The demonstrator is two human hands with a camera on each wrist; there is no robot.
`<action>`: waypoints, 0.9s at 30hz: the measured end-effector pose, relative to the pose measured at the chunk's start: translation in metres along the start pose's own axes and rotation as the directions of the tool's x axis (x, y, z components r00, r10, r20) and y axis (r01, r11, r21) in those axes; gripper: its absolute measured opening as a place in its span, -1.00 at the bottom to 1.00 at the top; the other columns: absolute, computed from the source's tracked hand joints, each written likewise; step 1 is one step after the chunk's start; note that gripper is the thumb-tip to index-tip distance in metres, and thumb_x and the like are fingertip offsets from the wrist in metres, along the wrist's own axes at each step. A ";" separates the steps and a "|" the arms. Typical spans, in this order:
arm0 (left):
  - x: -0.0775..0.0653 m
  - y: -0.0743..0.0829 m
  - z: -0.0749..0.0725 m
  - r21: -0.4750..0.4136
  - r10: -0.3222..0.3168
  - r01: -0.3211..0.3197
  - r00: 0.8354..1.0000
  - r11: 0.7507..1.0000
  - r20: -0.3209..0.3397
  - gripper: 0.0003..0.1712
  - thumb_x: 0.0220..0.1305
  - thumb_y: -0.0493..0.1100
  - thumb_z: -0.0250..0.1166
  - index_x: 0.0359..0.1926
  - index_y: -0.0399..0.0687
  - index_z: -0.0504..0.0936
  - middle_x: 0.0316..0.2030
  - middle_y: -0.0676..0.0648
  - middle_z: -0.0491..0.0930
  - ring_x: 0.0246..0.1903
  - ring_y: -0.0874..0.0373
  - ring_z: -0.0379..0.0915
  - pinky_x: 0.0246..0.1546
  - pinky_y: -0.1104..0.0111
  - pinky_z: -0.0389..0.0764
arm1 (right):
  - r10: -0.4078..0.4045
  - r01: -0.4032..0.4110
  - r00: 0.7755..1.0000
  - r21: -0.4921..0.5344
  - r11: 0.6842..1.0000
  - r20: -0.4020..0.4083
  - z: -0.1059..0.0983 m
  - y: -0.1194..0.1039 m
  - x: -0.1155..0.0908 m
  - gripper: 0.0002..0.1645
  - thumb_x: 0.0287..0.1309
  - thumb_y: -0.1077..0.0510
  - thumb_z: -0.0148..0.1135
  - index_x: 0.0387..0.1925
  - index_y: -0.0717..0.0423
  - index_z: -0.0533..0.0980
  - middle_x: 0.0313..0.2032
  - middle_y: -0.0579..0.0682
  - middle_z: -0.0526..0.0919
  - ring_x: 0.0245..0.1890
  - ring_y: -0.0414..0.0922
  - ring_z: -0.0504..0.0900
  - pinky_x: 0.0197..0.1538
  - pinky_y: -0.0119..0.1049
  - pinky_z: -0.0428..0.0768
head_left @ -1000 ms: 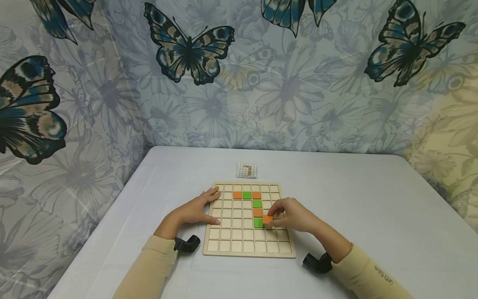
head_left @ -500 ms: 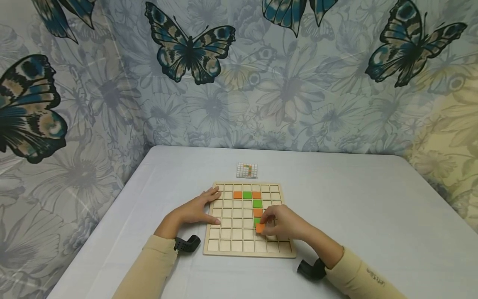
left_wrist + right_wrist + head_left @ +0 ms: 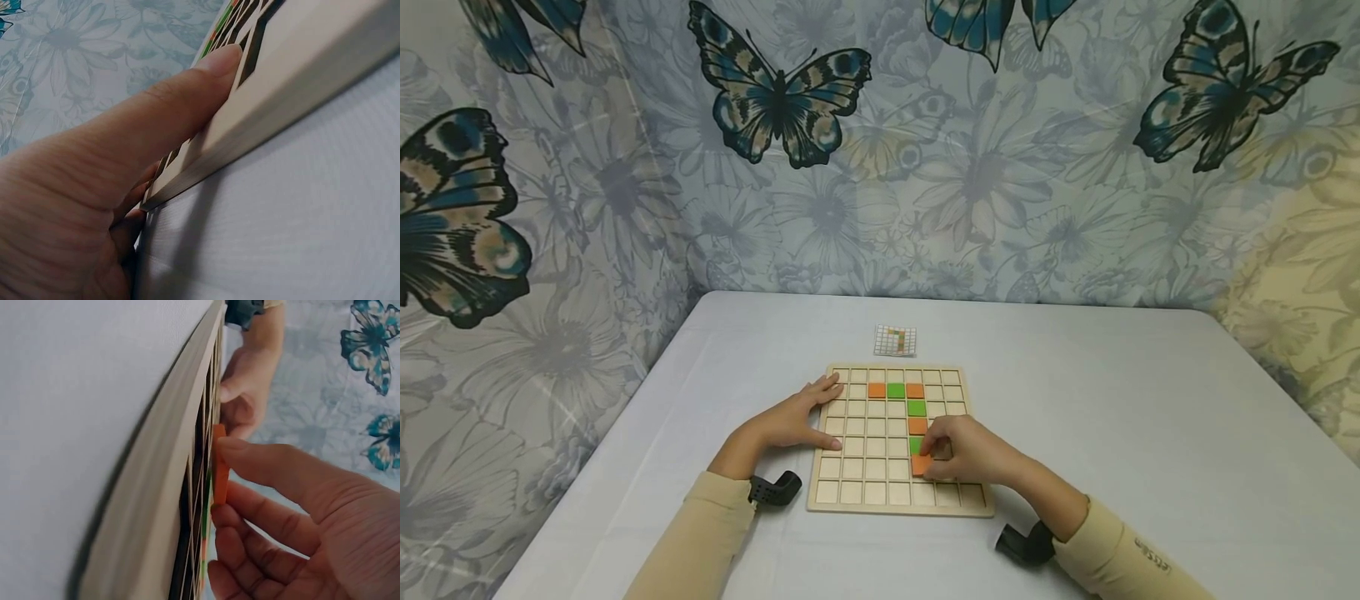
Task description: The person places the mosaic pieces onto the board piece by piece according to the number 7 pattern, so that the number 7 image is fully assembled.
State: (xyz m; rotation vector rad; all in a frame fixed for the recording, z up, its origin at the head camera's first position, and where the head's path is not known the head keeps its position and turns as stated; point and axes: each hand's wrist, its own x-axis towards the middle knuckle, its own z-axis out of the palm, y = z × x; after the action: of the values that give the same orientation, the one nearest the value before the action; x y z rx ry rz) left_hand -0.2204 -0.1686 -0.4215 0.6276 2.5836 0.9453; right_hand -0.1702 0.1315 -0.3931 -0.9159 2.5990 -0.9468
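A wooden grid board (image 3: 865, 498) lies on the table, with square cells. My right hand (image 3: 973, 450) pinches an orange square tile (image 3: 919, 467) between thumb and fingers, over the cell just below a green tile (image 3: 915, 446). In the right wrist view that orange tile (image 3: 220, 465) stands slightly proud of the board's surface, tilted a little. My left hand (image 3: 786, 425) rests on the board's left edge, fingers spread and thumb lying on the frame (image 3: 231, 115). Orange and green tiles alternate in a row near the top, then down a column.
Beyond the board lies a small printed card (image 3: 895, 341) with a coloured grid pattern. The table (image 3: 1112, 400) has a white cover. Behind it hangs fabric with butterflies and flowers (image 3: 985, 183). Dark wrist-worn cameras (image 3: 1026, 543) sit on both wrists.
My right hand has moved the orange tile left and toward me, from right of the lower green tile to the cell below it. My left hand has stayed in place.
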 end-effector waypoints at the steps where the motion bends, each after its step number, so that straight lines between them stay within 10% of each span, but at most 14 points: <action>1: 0.000 0.000 0.000 0.000 -0.001 0.001 1.000 1.000 0.000 0.14 -0.15 0.16 0.49 0.42 -0.01 0.11 0.48 0.04 -0.17 0.46 -0.11 -0.40 0.40 -0.09 -0.16 | -0.004 0.004 1.000 0.004 1.000 0.005 0.000 0.000 0.000 -0.83 -0.14 0.20 0.45 -0.43 0.08 0.61 -0.38 -0.13 0.58 -0.39 -0.25 0.46 -0.32 -0.46 0.51; 27: 0.000 0.001 0.001 -0.017 -0.002 0.002 1.000 1.000 0.008 0.14 -0.15 0.13 0.49 0.42 -0.03 0.12 0.48 0.01 -0.17 0.45 -0.13 -0.40 0.40 -0.09 -0.16 | -0.017 0.017 1.000 -0.015 1.000 0.018 0.002 0.000 -0.003 -0.79 -0.14 0.15 0.46 -0.40 0.09 0.62 -0.37 -0.13 0.59 -0.36 -0.29 0.49 -0.28 -0.45 0.54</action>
State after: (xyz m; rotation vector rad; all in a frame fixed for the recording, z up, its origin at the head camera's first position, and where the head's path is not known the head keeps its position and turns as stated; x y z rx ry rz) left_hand -0.2197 -0.1671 -0.4214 0.6227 2.5661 0.9603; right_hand -0.1670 0.1321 -0.3944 -0.9476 2.5909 -0.9210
